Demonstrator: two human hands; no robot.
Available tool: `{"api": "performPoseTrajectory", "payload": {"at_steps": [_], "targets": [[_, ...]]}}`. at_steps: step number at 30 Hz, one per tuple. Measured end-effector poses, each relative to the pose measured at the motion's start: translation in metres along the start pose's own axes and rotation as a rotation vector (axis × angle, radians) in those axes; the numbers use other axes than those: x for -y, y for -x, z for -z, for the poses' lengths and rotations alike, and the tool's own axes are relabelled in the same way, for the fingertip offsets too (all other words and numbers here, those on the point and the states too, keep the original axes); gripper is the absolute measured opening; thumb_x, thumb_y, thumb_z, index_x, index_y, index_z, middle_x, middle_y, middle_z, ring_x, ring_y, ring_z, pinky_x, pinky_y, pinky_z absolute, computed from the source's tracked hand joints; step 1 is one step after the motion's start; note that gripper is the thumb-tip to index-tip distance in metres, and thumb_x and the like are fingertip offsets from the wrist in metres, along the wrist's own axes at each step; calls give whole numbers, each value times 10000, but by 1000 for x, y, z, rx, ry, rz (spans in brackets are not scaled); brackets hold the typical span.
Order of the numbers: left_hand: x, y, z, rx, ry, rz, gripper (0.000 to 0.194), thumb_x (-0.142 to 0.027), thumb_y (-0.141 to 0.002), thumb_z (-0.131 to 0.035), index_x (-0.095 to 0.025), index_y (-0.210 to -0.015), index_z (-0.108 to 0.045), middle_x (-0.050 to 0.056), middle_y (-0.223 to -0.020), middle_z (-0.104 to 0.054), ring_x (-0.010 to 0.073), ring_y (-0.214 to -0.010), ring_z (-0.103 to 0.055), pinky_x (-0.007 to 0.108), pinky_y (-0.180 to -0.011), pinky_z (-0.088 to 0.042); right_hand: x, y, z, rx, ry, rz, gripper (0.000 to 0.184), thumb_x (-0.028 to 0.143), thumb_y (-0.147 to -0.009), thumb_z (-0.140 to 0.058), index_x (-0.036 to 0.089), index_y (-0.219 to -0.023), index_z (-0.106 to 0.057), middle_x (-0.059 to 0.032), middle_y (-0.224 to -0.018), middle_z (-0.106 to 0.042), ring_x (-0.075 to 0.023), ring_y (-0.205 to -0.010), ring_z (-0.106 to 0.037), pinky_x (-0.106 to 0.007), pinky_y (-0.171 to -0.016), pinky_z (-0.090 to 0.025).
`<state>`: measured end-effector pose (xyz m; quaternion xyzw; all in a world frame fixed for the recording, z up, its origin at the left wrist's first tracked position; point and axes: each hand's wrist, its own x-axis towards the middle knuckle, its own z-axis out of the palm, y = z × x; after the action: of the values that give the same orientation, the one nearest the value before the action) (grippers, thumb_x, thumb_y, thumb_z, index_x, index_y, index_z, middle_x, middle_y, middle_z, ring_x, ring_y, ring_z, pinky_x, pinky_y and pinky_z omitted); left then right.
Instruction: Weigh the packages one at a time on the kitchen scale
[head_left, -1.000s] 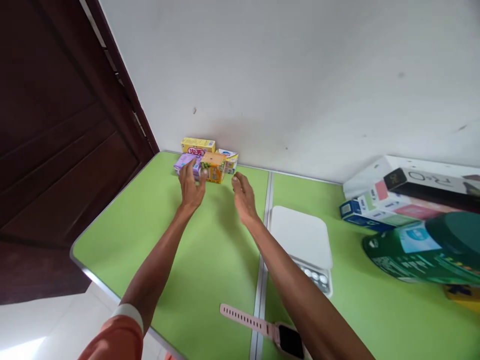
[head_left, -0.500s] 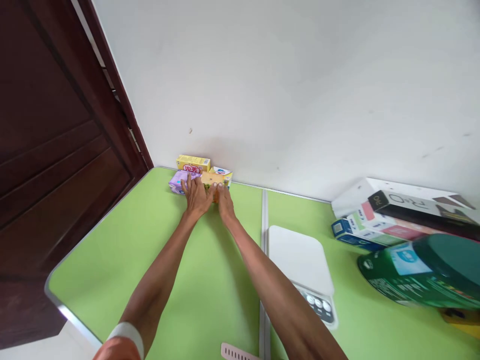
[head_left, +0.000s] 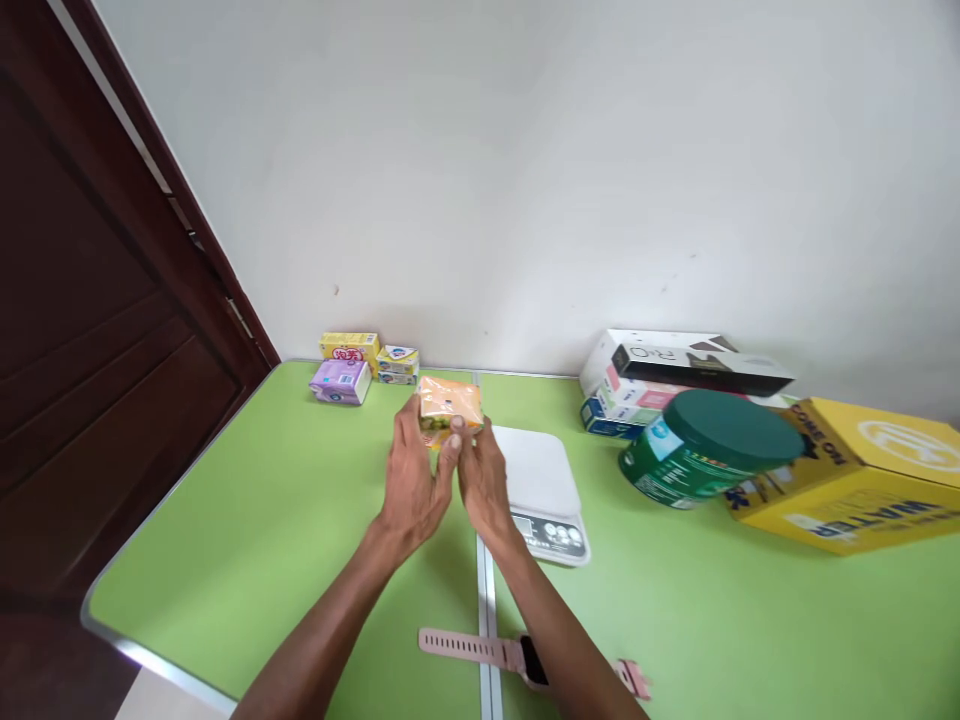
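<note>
Between both hands is an orange soft pack (head_left: 450,397) in shiny plastic wrap, with a green and yellow print on its near side. My left hand (head_left: 416,480) grips its left side, and my right hand (head_left: 482,475) holds the right side, thumbs together at the front. The pack is over the table, just left of a white kitchen scale (head_left: 536,470); my right hand partly covers the scale's left edge. Farther left stand a purple pack (head_left: 339,382), a yellow box (head_left: 350,346) and a small white-and-yellow box (head_left: 397,364), near the wall.
On the right are stacked boxes (head_left: 697,368), a green tub (head_left: 705,450) and a yellow carton (head_left: 862,480). A pink-strapped watch (head_left: 469,645) lies near the front, partly under my right forearm. A metal seam (head_left: 487,600) crosses the green table (head_left: 262,520). The dark door (head_left: 112,350) is at left.
Both hands have brought the orange pack away from the group of small packages by the wall, toward me and to the right. The view has shifted right, showing more of the yellow carton.
</note>
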<state>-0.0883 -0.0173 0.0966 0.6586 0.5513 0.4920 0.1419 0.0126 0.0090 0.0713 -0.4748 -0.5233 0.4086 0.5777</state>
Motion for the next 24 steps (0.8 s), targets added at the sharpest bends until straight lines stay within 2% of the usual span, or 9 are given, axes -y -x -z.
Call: {"api": "performPoseTrajectory", "payload": {"at_steps": [3, 6, 9, 11, 14, 17, 20, 24], "targets": [[-17, 11, -28, 66, 151, -17, 577, -490, -1053, -482, -193, -1534, -369, 189, -1417, -551, 293, -1309, -593, 482, -1127, -482, 1, 4, 42, -124, 183, 23, 614, 768, -961, -456, 224, -1185, -633, -143, -1207, -733, -333, -1119, -682, -461, -955, -534], [-18, 21, -62, 144, 299, 22, 589, -517, -1041, -504, -185, -1516, -399, 186, -1427, -543, 292, -1306, -594, 500, -1150, -463, -15, 4, 79, -177, 342, 20, 695, 781, -961, -400, 181, -1227, -631, -185, -1223, -719, -365, -1179, -658, -525, -1022, -508], [-12, 26, -89, 194, 403, 58, 622, -543, -1026, -525, -177, -1514, -405, 195, -1459, -526, 299, -1338, -583, 503, -1178, -442, -34, 2, 102, -213, 444, 21, 782, 797, -953, -363, 134, -1283, -614, -221, -1214, -713, -394, -1201, -646, -566, -1042, -499], [-9, 27, -100, 201, 423, 61, 628, -544, -1021, -535, -177, -1514, -408, 195, -1473, -522, 298, -1358, -574, 501, -1194, -430, -44, 1, 108, -235, 477, 35, 779, 785, -967, -346, 132, -1289, -621, -222, -1205, -715, -396, -1188, -648, -578, -1040, -503], [-8, 25, -106, 195, 395, 65, 649, -546, -1011, -559, -172, -1518, -406, 194, -1475, -537, 294, -1353, -582, 503, -1196, -432, -50, -2, 107, -250, 478, 77, 751, 765, -988, -344, 151, -1315, -628, -209, -1221, -712, -375, -1175, -651, -566, -1041, -514], [-5, 20, -102, 211, 369, 81, 668, -570, -1007, -560, -170, -1520, -409, 194, -1501, -540, 292, -1372, -577, 501, -1200, -434, -53, -5, 110, -236, 439, 97, 793, 772, -985, -359, 131, -1378, -610, -231, -1316, -678, -372, -1242, -621, -569, -1093, -488], [11, 18, -95, 187, 337, 122, 676, -614, -1010, -529, -186, -1521, -424, 191, -1570, -502, 303, -1446, -525, 505, -1237, -392, -61, -2, 129, -247, 367, 65, 785, 749, -1000, -354, 135, -1420, -603, -236, -1423, -636, -366, -1327, -585, -585, -1165, -432], [51, 22, -89, 71, 308, 287, 735, -711, -979, -501, -174, -1480, -465, 212, -1550, -532, 323, -1453, -525, 519, -1240, -387, -84, 10, 167, -304, 368, 77, 722, 716, -1022, -338, 149, -1327, -665, -238, -1403, -650, -379, -1348, -571, -631, -1193, -388]]}}
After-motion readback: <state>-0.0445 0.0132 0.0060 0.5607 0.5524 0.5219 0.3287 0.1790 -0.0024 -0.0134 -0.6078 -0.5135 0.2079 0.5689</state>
